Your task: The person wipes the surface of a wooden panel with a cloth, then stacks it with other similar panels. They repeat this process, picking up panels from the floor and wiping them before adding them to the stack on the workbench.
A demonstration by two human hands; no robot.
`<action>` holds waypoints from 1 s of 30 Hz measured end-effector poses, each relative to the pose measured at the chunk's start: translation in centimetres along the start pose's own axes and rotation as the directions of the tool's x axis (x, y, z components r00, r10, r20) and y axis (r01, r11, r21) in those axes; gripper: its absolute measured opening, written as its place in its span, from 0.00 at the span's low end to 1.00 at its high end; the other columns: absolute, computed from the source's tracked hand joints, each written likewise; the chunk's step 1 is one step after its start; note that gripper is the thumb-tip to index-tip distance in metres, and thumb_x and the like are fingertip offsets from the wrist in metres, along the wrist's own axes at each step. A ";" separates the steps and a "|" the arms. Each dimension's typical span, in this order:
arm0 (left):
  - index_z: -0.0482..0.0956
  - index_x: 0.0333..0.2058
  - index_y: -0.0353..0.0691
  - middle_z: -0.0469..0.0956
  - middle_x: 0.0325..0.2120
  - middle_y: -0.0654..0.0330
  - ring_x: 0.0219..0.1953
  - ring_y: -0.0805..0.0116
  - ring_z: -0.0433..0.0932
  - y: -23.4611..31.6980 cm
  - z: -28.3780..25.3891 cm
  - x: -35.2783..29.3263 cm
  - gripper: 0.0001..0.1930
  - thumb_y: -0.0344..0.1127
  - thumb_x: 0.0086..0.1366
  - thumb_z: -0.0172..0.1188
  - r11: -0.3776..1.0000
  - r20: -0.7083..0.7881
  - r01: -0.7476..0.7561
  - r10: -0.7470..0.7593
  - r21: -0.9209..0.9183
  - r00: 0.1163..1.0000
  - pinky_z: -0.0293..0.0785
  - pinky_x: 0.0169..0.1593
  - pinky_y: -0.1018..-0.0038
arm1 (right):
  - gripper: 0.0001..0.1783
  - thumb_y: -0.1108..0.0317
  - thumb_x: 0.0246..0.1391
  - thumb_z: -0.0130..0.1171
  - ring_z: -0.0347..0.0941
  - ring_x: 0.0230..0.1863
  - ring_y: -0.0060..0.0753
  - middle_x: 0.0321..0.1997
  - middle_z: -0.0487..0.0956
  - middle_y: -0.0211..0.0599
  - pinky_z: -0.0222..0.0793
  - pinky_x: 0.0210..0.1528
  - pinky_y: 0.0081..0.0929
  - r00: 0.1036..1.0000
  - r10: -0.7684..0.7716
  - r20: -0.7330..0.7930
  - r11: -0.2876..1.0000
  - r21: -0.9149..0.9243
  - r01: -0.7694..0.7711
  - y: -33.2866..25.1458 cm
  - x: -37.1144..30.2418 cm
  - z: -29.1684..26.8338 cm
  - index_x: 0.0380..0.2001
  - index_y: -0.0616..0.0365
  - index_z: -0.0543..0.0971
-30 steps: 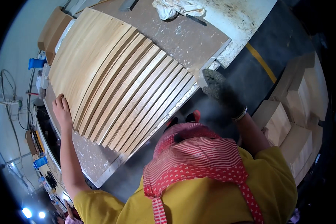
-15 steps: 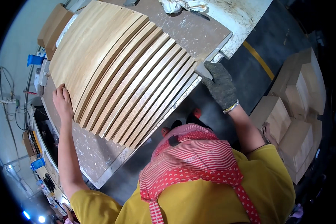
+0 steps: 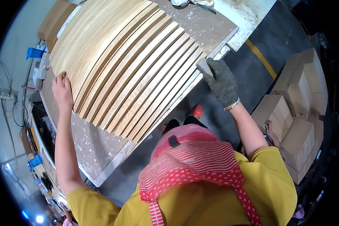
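Several pale wooden panels lie in a stepped stack on the bench, each set back from the one beneath, so their long edges show as curved bands. The widest face belongs to the top wooden panel (image 3: pixel 90 41). My bare left hand (image 3: pixel 62 90) grips that panel at its near left edge, fingers curled, fingertips on the wood. My right hand (image 3: pixel 223 83), in a dark knitted glove, is closed around a grey sanding block (image 3: pixel 204 68). The block is at the right end of the stack's lowest edges; whether it touches the wood I cannot tell.
The speckled bench top (image 3: pixel 92 147) extends past the stack. Cloth (image 3: pixel 180 2) lies at its far side. To the right stand open cardboard boxes (image 3: pixel 263 109) with wood panels inside; another person's hand (image 3: pixel 269 128) shows there. A yellow line (image 3: pixel 260 58) crosses the floor.
The gloved right hand has turned slightly, and the sanding block in it now stands steeper. My left hand stays at the panel's edge. The whole view has shifted a little.
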State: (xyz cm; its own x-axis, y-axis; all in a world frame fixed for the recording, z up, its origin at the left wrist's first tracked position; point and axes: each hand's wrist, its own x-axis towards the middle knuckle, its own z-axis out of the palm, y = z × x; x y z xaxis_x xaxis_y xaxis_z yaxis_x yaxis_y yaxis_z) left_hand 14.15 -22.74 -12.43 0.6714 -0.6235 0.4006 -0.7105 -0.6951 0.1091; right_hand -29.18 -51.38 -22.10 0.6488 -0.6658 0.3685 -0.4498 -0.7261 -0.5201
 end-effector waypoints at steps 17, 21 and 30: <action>0.75 0.47 0.48 0.73 0.44 0.55 0.50 0.54 0.70 -0.6 1.1 0.3 0.18 0.45 0.62 0.48 0.987 -0.104 -0.116 0.105 -0.107 0.989 0.66 0.51 0.59 | 0.24 0.65 0.44 0.60 0.72 0.45 0.52 0.42 0.77 0.49 0.67 0.48 0.44 0.968 -0.183 0.173 0.982 0.087 0.170 -16.7 -12.4 5.7 0.47 0.61 0.75; 0.75 0.48 0.49 0.72 0.46 0.54 0.52 0.53 0.69 -1.0 1.7 0.3 0.19 0.47 0.61 0.47 0.988 -0.089 -0.089 0.077 -0.130 0.993 0.65 0.51 0.57 | 0.25 0.66 0.41 0.62 0.72 0.45 0.53 0.43 0.76 0.49 0.68 0.47 0.45 0.908 -0.293 0.299 0.939 0.268 0.215 -20.6 -14.8 7.3 0.46 0.60 0.75; 0.77 0.45 0.50 0.73 0.46 0.52 0.49 0.50 0.71 -0.5 2.0 0.7 0.17 0.47 0.62 0.49 0.992 -0.096 -0.081 0.072 -0.100 0.993 0.66 0.51 0.58 | 0.26 0.67 0.47 0.60 0.73 0.43 0.36 0.40 0.76 0.42 0.70 0.46 0.33 0.785 -0.141 0.603 0.477 0.736 -0.480 -20.3 -13.9 4.2 0.51 0.62 0.72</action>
State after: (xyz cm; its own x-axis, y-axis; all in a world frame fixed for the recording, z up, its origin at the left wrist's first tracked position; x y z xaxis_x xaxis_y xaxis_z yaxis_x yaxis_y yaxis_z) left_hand 15.42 -23.55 -14.00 0.5954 -0.6345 0.4929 -0.7803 -0.6028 0.1666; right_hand -26.51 -26.65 -19.86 0.9431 -0.3164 -0.1021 -0.0741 0.0992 -0.9923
